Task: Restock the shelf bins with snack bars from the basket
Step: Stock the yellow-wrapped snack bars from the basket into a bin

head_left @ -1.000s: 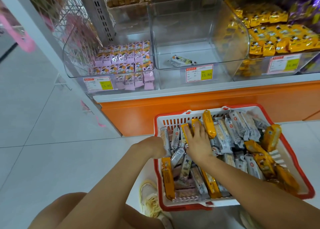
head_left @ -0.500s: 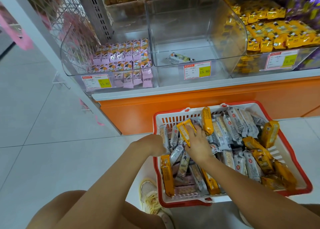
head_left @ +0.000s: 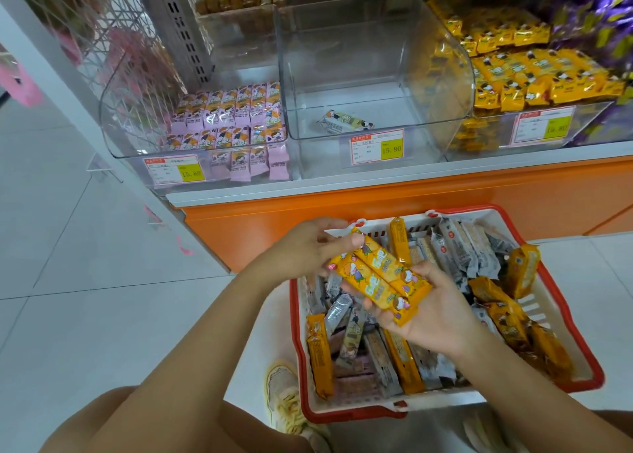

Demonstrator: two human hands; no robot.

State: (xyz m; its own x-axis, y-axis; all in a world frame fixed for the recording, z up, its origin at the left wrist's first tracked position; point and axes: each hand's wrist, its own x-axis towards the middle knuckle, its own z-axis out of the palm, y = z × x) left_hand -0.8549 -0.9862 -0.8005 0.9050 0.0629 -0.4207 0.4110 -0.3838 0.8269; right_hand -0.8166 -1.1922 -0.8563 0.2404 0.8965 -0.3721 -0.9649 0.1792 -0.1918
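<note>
**A:** what've the fingers got?
**B:** left hand [head_left: 305, 247] pinches the far ends of two yellow snack bars [head_left: 380, 274], right hand [head_left: 431, 319] curls under them, palm up. both are held just over the red-rimmed basket [head_left: 582, 367] on the floor [head_left: 102, 298], below the clear bin [head_left: 428, 86] holding one bar.

Bare forearms [head_left: 191, 343]; cream mesh sneaker [head_left: 283, 389], yellowish laces.

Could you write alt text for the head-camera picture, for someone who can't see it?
A person's left hand and right hand hold two yellow snack bars together above a red-rimmed basket full of yellow and grey bars. Behind it on the shelf: pink packets in the left bin, one lone packet in the middle bin, yellow packets in the right bin.
</note>
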